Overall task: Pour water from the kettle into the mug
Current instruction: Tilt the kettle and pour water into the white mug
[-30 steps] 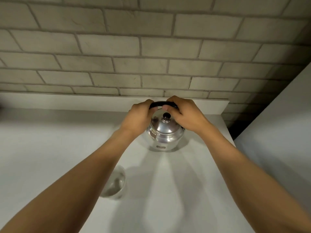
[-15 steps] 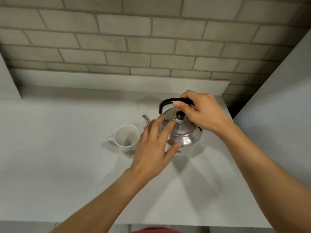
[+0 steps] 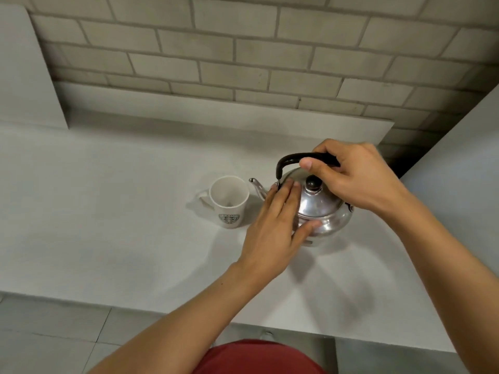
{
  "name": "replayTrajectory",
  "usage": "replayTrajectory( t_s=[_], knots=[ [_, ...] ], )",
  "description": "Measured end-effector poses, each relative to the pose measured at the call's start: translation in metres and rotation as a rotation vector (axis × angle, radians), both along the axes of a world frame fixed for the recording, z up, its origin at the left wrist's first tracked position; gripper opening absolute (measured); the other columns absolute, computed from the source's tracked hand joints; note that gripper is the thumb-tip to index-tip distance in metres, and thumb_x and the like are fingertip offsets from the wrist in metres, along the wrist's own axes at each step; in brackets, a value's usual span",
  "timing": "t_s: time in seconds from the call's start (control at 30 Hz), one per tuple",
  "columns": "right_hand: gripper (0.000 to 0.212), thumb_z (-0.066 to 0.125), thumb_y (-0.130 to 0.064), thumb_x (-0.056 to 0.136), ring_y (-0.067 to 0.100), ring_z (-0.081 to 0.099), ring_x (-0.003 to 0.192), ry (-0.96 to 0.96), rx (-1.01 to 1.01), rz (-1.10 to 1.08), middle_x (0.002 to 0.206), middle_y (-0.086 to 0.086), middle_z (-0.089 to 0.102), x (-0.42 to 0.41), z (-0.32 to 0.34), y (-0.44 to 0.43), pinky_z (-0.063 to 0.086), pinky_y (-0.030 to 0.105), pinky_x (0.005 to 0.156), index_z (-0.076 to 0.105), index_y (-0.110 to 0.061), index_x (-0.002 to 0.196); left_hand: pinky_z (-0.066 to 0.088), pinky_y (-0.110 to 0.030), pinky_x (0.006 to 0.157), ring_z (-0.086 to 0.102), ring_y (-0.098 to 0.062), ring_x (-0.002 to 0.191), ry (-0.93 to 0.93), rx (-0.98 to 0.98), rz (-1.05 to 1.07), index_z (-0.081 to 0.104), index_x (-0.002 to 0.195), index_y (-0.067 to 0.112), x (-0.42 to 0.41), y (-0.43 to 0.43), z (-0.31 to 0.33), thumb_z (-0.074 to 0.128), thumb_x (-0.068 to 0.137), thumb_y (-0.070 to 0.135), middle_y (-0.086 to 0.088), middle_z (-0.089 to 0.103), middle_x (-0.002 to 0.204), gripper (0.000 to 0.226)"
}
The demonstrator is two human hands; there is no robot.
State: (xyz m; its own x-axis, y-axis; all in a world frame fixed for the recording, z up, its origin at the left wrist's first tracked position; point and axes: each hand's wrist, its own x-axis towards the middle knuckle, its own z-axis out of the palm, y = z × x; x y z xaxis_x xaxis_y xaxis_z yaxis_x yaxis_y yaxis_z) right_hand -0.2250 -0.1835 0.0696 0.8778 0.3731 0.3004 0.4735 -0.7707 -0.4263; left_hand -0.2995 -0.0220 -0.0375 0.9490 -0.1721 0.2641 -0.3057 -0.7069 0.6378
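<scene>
A shiny steel kettle (image 3: 328, 211) with a black handle and black lid knob stands on the white counter (image 3: 108, 225). Its thin spout points left toward a white mug (image 3: 229, 202) with a green logo, which stands upright just beside it, handle to the left. My right hand (image 3: 353, 176) is closed around the black handle on top. My left hand (image 3: 275, 233) lies flat against the kettle's left side, fingers extended and touching the lid and body. The mug looks empty inside.
A brick wall with a low white ledge (image 3: 216, 114) runs behind the counter. A white vertical panel (image 3: 459, 171) closes the right side and another (image 3: 27, 71) stands at the far left. The counter's front edge (image 3: 162, 306) is near me, with tiled floor below.
My left hand left the handle, swung out, and now rests flat on the kettle's side. The view pulled back and down, and the mug now shows to the left of the spout.
</scene>
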Motion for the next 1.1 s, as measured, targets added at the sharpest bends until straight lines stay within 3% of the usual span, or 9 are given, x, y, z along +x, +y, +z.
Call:
replayTrajectory(
  t_s=[0.17,0.3,0.37,0.53,0.7,0.77,0.87,1.03,1.1],
  knots=[
    [0.034,0.061,-0.05,0.098,0.016,0.066,0.072,-0.023,-0.089,0.097,0.076,-0.002,0.074,0.004,0.026,0.015,0.052,0.036,0.069,0.075,-0.022,0.107,0.032,-0.04,0.119,0.025,-0.023,0.153,-0.022,-0.054,0.037,0.029,0.16,0.014,-0.003,0.002,0.014,0.048,0.102,0.054,-0.002,0.026,0.167,0.073],
    [0.044,0.054,-0.055,0.096,0.021,0.07,0.084,-0.037,-0.184,0.163,0.092,0.0,0.079,0.01,0.039,0.034,0.055,0.041,0.078,0.075,-0.024,0.119,0.032,-0.044,0.119,0.024,-0.025,0.154,0.018,-0.127,0.028,0.025,0.161,0.012,-0.001,0.004,0.019,0.047,0.104,0.049,-0.004,0.024,0.168,0.071],
    [0.042,0.054,-0.055,0.097,0.021,0.069,0.081,-0.036,-0.227,0.187,0.089,0.0,0.079,0.014,0.042,0.041,0.055,0.042,0.076,0.075,-0.028,0.12,0.029,-0.039,0.121,0.02,-0.022,0.155,0.04,-0.168,0.026,0.022,0.162,0.014,0.001,0.006,0.019,0.045,0.105,0.049,-0.002,0.021,0.169,0.07],
    [0.032,0.058,-0.051,0.099,0.018,0.064,0.068,-0.028,-0.298,0.222,0.078,-0.004,0.076,0.02,0.047,0.054,0.053,0.037,0.067,0.077,-0.032,0.116,0.008,0.002,0.106,0.02,-0.011,0.153,0.036,-0.248,0.04,0.023,0.161,0.015,0.003,0.008,0.015,0.043,0.106,0.049,-0.001,0.023,0.168,0.067],
    [0.029,0.063,-0.045,0.098,-0.002,0.051,0.058,-0.048,-0.339,0.272,0.068,-0.017,0.066,0.026,0.054,0.066,0.037,0.022,0.057,0.079,-0.027,0.115,0.007,0.007,0.101,0.021,-0.004,0.149,0.027,-0.317,0.054,0.024,0.161,0.016,0.007,0.007,0.012,0.039,0.105,0.052,-0.001,0.025,0.167,0.068],
    [0.03,0.064,-0.045,0.098,-0.005,0.048,0.057,-0.041,-0.373,0.284,0.073,-0.014,0.072,0.027,0.058,0.07,0.04,0.026,0.058,0.079,-0.027,0.116,0.008,0.009,0.099,0.015,0.016,0.141,0.032,-0.334,0.051,0.023,0.161,0.019,0.008,0.007,0.011,0.039,0.106,0.053,0.001,0.025,0.167,0.067],
    [0.028,0.063,-0.046,0.099,-0.006,0.048,0.059,-0.005,-0.414,0.281,0.062,-0.023,0.055,0.027,0.063,0.074,0.046,0.033,0.062,0.079,-0.03,0.115,0.009,0.01,0.097,0.004,0.038,0.125,0.037,-0.373,0.042,0.022,0.161,0.021,0.01,0.005,0.01,0.041,0.106,0.051,0.002,0.026,0.167,0.065],
    [0.028,0.062,-0.047,0.099,-0.004,0.047,0.06,-0.002,-0.466,0.288,0.062,-0.024,0.051,0.029,0.068,0.079,0.042,0.03,0.06,0.079,-0.031,0.114,0.01,0.009,0.098,0.006,0.039,0.123,0.061,-0.42,0.051,0.022,0.161,0.026,0.012,0.003,0.011,0.041,0.105,0.056,0.006,0.024,0.167,0.066],
    [0.028,0.061,-0.047,0.099,0.0,0.05,0.061,0.002,-0.494,0.298,0.067,-0.019,0.061,0.029,0.07,0.081,0.049,0.035,0.063,0.079,-0.031,0.114,0.011,0.009,0.098,0.008,0.039,0.122,0.055,-0.433,0.054,0.022,0.161,0.026,0.012,0.002,0.012,0.042,0.105,0.055,0.005,0.025,0.166,0.066]
  ],
)
